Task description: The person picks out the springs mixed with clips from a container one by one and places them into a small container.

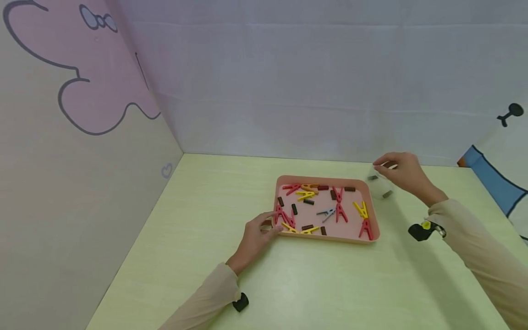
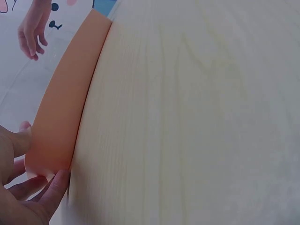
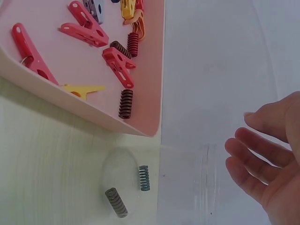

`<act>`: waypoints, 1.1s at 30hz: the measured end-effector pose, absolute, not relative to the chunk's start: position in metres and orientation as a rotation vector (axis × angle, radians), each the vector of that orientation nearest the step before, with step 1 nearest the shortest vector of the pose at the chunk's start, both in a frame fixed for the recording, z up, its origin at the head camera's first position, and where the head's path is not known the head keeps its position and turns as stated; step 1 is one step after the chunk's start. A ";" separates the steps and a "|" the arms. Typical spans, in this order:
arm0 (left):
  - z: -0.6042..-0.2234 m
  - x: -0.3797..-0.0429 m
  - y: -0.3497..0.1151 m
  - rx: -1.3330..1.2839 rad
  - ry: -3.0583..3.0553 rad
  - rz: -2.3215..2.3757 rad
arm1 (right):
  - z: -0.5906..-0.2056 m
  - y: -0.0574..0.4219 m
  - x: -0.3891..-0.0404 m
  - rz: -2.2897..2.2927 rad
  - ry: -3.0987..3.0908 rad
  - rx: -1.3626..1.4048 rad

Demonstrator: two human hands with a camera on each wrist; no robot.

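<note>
A pink tray (image 1: 305, 217) on the table holds red, yellow, orange and grey-blue clothespins (image 3: 120, 67) mixed with dark brown, black and red coil springs (image 3: 125, 104). My left hand (image 1: 255, 236) grips the tray's near left corner, thumb by the rim and fingers against the outer wall. To the right of the tray stands a clear cylindrical container (image 3: 183, 187). A grey spring (image 3: 116, 202) and a blue-green spring (image 3: 144, 178) lie at its bottom. My right hand (image 1: 402, 173) hovers just over the container's mouth, fingers loosely bent, with nothing between them.
A pale wood-grain table (image 1: 206, 192) carries everything. Behind it hangs a whitish cloth backdrop (image 1: 264, 91). At the left rises a side panel (image 1: 62, 206) with a pink cartoon drawing; another cartoon figure shows on the right panel (image 1: 495, 178).
</note>
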State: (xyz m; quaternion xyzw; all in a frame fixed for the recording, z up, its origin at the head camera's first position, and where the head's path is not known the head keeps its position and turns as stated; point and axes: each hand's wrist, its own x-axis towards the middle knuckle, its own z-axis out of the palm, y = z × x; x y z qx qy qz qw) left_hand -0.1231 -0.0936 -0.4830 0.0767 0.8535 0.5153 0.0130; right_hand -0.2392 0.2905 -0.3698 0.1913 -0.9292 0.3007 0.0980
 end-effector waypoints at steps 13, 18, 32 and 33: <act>-0.482 -0.126 -0.096 0.213 2.671 1.579 | -0.370 0.281 -0.232 0.877 -2.762 0.588; -0.481 -0.126 -0.097 0.204 2.674 1.568 | -0.370 0.277 -0.230 0.874 -2.752 0.628; -0.485 -0.125 -0.095 0.245 2.658 1.616 | -0.383 0.269 -0.226 0.845 -2.767 0.606; -0.486 -0.124 -0.095 0.253 2.659 1.620 | -0.385 0.268 -0.225 0.853 -2.782 0.592</act>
